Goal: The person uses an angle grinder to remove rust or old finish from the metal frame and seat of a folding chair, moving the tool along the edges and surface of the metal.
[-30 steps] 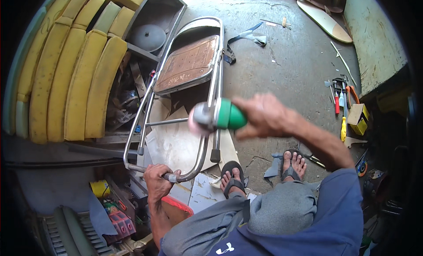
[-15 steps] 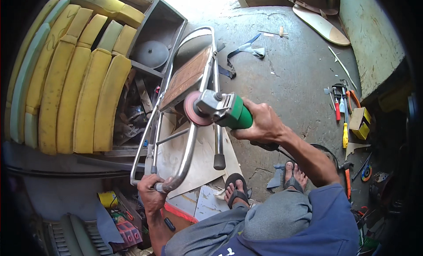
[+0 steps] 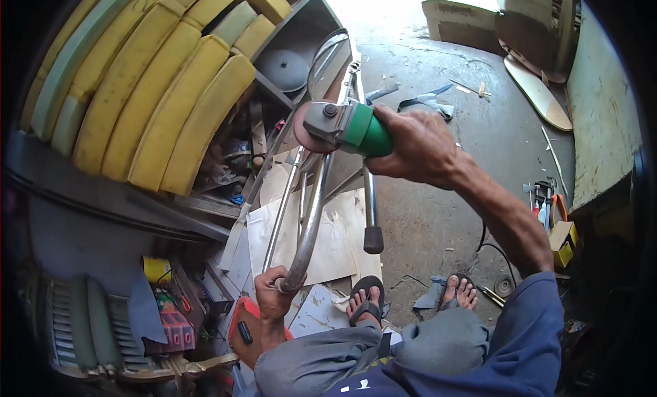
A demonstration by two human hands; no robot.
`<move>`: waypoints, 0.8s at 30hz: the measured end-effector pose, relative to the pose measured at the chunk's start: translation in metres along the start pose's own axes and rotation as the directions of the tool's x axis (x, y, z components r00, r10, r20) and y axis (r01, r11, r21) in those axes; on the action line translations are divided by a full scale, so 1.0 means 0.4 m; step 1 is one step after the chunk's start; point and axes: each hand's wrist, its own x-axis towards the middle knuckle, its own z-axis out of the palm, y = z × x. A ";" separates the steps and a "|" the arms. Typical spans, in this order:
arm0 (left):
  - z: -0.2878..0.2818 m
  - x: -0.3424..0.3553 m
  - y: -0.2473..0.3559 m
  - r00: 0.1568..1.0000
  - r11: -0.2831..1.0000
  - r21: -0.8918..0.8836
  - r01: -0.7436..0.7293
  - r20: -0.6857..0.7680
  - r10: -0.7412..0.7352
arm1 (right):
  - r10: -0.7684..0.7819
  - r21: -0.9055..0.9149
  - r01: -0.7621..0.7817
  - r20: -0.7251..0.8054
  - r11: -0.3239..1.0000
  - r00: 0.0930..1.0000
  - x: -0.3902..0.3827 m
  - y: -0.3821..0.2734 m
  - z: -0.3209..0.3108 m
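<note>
Left hand [image 3: 274,294] wrapped round the near, bent end of the folding chair [image 3: 324,175]; right hand [image 3: 417,147] clenched on the green body of a grinder [image 3: 366,130]. Chair begins at the left hand and runs ahead of it, long axis leaning slightly right; its far end lies ahead and to the left of the right hand. Grinder sits crosswise to that line, pointing left from the right hand, its disc [image 3: 300,129] at the left end. Key relation, as I judge it: disc against the metal tube [image 3: 310,226], left of the right hand, well ahead of the left. Right hand is the nearer one to that stretch. Contact unclear: the grinder's head covers the spot. A black rubber foot [image 3: 373,240] on one chair leg is ahead and right of the left hand, on the body side of the right. Pale sheet [image 3: 335,250] below the chair, also ahead and right of the left hand. Yellow foam pads [image 3: 147,116] well apart, ahead and left of it.
</note>
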 end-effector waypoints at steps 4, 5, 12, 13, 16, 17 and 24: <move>-0.044 -0.011 -0.076 0.996 0.994 -0.067 -0.083 -0.027 0.081 | -0.068 0.106 0.052 0.147 0.993 0.987 -0.049 -0.112 -0.012; -0.046 -0.012 -0.094 0.995 0.994 -0.057 -0.097 -0.032 0.095 | -0.068 0.133 0.045 0.176 0.990 0.982 -0.086 -0.139 0.000; -0.029 -0.001 -0.054 0.997 0.991 -0.113 -0.068 -0.053 0.062 | 0.074 0.017 -0.076 0.103 0.997 0.992 -0.157 -0.191 -0.047; -0.018 0.002 -0.053 0.995 0.993 -0.089 -0.081 -0.061 0.076 | 0.054 0.032 -0.058 0.115 0.998 0.992 -0.164 -0.198 -0.058; 0.012 0.012 -0.052 0.989 0.991 -0.013 -0.130 -0.069 0.129 | -0.087 0.063 0.081 0.084 0.995 0.993 -0.217 -0.250 -0.078; 0.026 0.020 -0.053 0.983 0.986 0.023 -0.165 -0.075 0.166 | -0.075 0.019 0.073 0.177 0.997 0.981 -0.223 -0.281 -0.099; 0.060 0.027 0.038 0.985 0.983 0.124 -0.136 -0.086 0.147 | 0.140 -0.127 -0.122 0.145 0.984 0.979 -0.194 -0.286 -0.186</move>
